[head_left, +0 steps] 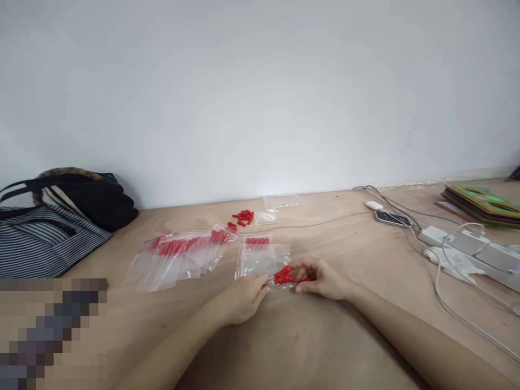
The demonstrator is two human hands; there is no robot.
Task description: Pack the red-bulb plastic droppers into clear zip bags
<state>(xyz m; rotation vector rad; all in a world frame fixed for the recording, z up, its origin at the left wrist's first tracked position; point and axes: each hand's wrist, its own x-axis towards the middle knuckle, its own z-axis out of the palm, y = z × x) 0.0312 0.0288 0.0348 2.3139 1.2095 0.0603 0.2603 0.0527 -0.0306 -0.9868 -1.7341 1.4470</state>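
Observation:
My left hand [246,295] is closed around the clear stems of several droppers with red rubber bulbs [283,276], which point to the right. My right hand [320,279] is closed on another red-bulbed dropper [303,280], mostly hidden by the fingers. Just beyond my hands lies a clear zip bag [260,257] with a row of red bulbs showing near its top. To its left, several overlapping zip bags [182,257] hold more red-bulbed droppers. Farther back are loose red rubber bulbs [245,215], beside thin clear tubes [267,218].
Flat clear bags [282,201] lie by the wall. A striped bag [49,238] and a black cloth item [97,197] stand at left. On the right are a small device with a screen [392,218], a power strip [471,246], cables, crumpled tissue [450,262] and stacked colourful boards [483,203].

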